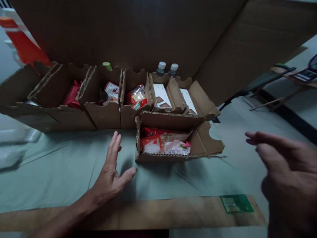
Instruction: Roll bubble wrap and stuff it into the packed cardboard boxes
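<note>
My left hand [111, 176] is open, fingers stretched forward, just above the pale green cloth [63, 164] and a little left of a small cardboard tray [204, 143] that holds red and pink snack packets [164, 141]. My right hand [286, 172] hovers open at the right, blurred, close to the camera and apart from the tray. Neither hand holds anything.
A row of cardboard trays [104, 113] behind holds red packets [72, 95], a snack bag [136, 96] and white boxes [161, 95]. Two capped bottles [167, 68] and a green cap [107, 65] stand at the back. A big cardboard wall [141, 28] rises behind. A cardboard strip [145, 210] with a green label [236, 203] lies in front.
</note>
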The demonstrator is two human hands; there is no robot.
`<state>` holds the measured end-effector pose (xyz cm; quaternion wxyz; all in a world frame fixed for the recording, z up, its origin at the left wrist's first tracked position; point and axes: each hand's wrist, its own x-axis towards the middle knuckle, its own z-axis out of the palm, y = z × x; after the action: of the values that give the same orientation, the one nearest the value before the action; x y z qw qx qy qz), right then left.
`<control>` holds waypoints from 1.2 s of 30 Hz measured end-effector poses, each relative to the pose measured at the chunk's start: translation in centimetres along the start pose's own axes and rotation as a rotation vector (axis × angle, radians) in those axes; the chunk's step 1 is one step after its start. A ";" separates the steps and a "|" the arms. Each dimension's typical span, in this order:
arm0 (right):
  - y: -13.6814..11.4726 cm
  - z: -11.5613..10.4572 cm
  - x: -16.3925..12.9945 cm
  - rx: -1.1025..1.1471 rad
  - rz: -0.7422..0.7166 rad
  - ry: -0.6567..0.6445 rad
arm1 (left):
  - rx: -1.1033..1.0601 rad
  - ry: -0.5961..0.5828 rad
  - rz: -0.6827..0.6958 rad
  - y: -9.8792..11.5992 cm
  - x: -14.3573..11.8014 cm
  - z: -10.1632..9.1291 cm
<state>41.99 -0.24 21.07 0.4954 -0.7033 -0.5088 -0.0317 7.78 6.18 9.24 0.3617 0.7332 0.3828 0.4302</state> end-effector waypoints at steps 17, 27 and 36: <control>-2.3 8.1 -12.6 0.280 0.044 -0.415 | -0.191 0.020 -0.352 0.7 -6.2 -4.3; -0.4 5.1 -11.5 0.332 0.027 -0.172 | -0.250 -0.092 -0.129 4.7 -2.0 -0.9; 3.7 8.1 -12.1 0.423 0.140 -0.080 | -0.286 -0.075 -0.291 3.6 -5.5 2.9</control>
<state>35.23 -2.55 7.86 0.6122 -0.6180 -0.4736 0.1380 9.45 -0.78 9.30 0.5346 0.6269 0.4057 0.3958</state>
